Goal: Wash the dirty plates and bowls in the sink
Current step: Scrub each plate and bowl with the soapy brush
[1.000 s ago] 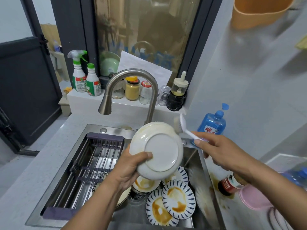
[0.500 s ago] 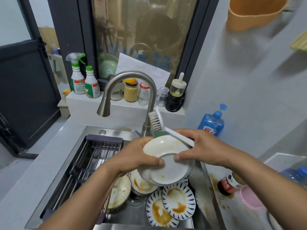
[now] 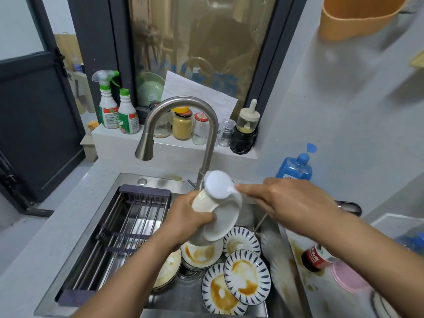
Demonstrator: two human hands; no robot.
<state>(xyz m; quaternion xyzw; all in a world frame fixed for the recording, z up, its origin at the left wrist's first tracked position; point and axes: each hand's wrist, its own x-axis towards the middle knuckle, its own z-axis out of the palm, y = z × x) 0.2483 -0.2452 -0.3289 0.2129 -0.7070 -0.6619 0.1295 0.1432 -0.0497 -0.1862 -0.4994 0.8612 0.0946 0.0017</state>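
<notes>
My left hand (image 3: 187, 220) grips a white plate (image 3: 220, 220) by its rim and holds it tilted above the steel sink (image 3: 146, 179), its underside towards me. My right hand (image 3: 289, 201) holds a white dish brush (image 3: 218, 184), whose round head rests against the plate's upper edge. Below lie several dirty dishes: blue-striped plates (image 3: 246, 276) with brown sauce stains, a stained white plate (image 3: 202, 253) and a yellowish bowl (image 3: 168, 268). No water runs from the faucet (image 3: 181, 104).
A purple-framed drying rack (image 3: 128, 219) spans the sink's left half. Spray bottles (image 3: 106, 104) and jars (image 3: 182, 123) line the window ledge. A blue soap bottle (image 3: 296, 167) stands at the right; a sauce bottle (image 3: 315, 258) lies on the stained counter beside a pink lid (image 3: 346, 278).
The plate has tipped further and dropped slightly over the sink. The brush has turned so its white back faces me and moved onto the plate's upper edge.
</notes>
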